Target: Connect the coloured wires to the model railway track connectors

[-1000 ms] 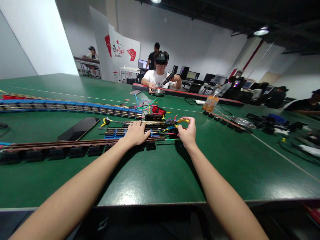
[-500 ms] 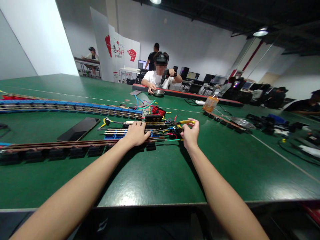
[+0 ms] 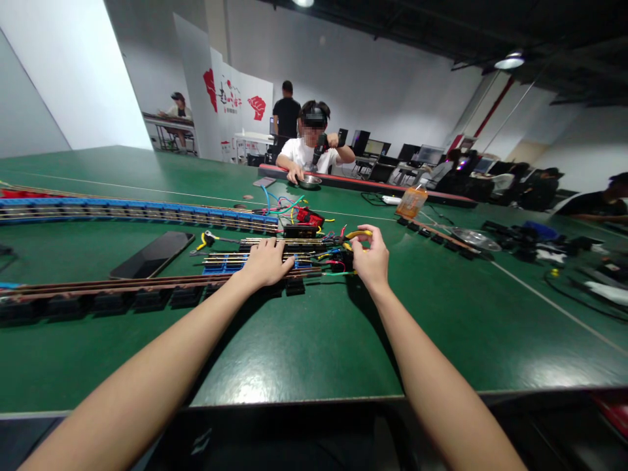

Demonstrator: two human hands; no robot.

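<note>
My left hand (image 3: pixel 267 263) lies palm down with its fingers stretched out, pressing on a blue-and-black rail section with several thin metal rods (image 3: pixel 223 262). My right hand (image 3: pixel 371 260) is closed round a pair of pliers with yellow handles (image 3: pixel 360 234). The pliers' jaws point left, at the wired right end of the rails, where coloured wires (image 3: pixel 338 256) bunch up; their exact contact is too small to make out. Just left of my left hand lies a yellow cable with ring terminals (image 3: pixel 206 241). A long brown-railed strip on black blocks (image 3: pixel 122 288) runs along the near side.
A phone (image 3: pixel 152 255) lies on the green table (image 3: pixel 314 353). Behind it runs a long blue rail strip (image 3: pixel 122 210) ending in loose wires and a red block (image 3: pixel 309 218). Farther right are a bottle (image 3: pixel 412 201) and a clear dish (image 3: pixel 475 239). Across sits a co-worker (image 3: pixel 314 147) with a metal bowl (image 3: pixel 310 181).
My right hand and the pliers have shifted slightly up, the handles looking closer together. My left hand stays in place. A standing person in the background has moved left.
</note>
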